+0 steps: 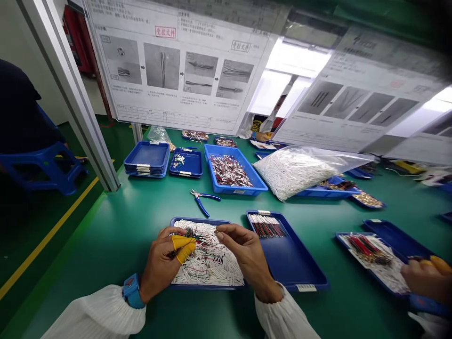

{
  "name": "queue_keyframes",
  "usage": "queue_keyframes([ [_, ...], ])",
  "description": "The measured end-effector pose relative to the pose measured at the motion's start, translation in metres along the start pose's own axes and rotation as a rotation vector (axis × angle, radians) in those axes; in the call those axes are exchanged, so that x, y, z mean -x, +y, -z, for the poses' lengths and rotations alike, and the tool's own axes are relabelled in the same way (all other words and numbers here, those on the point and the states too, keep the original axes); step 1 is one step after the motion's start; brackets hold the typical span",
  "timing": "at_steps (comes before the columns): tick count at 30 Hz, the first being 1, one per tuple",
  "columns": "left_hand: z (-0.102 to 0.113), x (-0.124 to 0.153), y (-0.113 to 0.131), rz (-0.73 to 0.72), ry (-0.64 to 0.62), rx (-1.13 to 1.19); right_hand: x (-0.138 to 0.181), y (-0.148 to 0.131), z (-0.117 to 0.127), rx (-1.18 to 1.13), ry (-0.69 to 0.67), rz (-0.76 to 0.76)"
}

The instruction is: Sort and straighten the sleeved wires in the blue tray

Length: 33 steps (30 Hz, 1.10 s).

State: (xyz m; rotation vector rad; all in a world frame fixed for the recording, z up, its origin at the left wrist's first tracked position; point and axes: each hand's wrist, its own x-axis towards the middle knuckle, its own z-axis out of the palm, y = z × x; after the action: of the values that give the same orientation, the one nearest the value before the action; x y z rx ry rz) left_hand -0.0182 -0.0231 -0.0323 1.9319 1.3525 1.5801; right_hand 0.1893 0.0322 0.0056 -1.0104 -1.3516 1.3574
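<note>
My left hand [164, 256], with yellow finger cots on two fingers and a blue wrist strap [133, 291], is closed on thin wires [192, 235]. Some of their metal ends show at the palm. Opposite it, my right hand [247, 252] has thumb and index finger pinched together; whatever is between them is too small to name. Both hands are over a blue tray [226, 287] full of short white sleeves [221, 266], with loose red, black and green wires lying among them. Right of it, another blue tray [296, 261] holds a row of white-ended red and black wire pieces [266, 227].
Blue-handled cutters [202, 200] lie beyond the hands. Behind are stacked trays [146, 160], a bin of wire pieces [231, 172] and a bag of white sleeves [296, 169]. Instruction sheets [176, 70] hang above. At right, a co-worker's hand [425, 278] is beside another tray [374, 263].
</note>
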Motion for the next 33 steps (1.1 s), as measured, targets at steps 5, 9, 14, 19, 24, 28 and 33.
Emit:
queue_keyframes([
  [5,0.0,0.001,0.001,-0.006,-0.024,0.053,0.006,0.008,-0.026,-0.048,-0.007,0.053],
  [9,0.0,0.001,0.001,-0.05,-0.024,0.056,0.01,0.013,-0.038,0.047,-0.029,0.128],
  [14,0.0,0.002,-0.001,-0.082,-0.014,0.016,0.012,0.015,-0.039,0.04,-0.081,0.132],
  [19,-0.001,0.004,-0.006,-0.092,-0.021,-0.01,0.011,0.016,-0.037,-0.079,-0.098,0.058],
  [24,-0.003,0.005,-0.009,-0.085,-0.005,-0.029,0.011,0.016,-0.036,-0.085,-0.071,0.063],
  [28,-0.004,0.005,-0.007,-0.08,0.008,-0.027,0.012,0.018,-0.037,-0.094,-0.081,0.055],
  [33,-0.003,0.005,-0.004,-0.071,0.001,-0.031,0.013,0.02,-0.04,-0.032,-0.115,0.049],
])
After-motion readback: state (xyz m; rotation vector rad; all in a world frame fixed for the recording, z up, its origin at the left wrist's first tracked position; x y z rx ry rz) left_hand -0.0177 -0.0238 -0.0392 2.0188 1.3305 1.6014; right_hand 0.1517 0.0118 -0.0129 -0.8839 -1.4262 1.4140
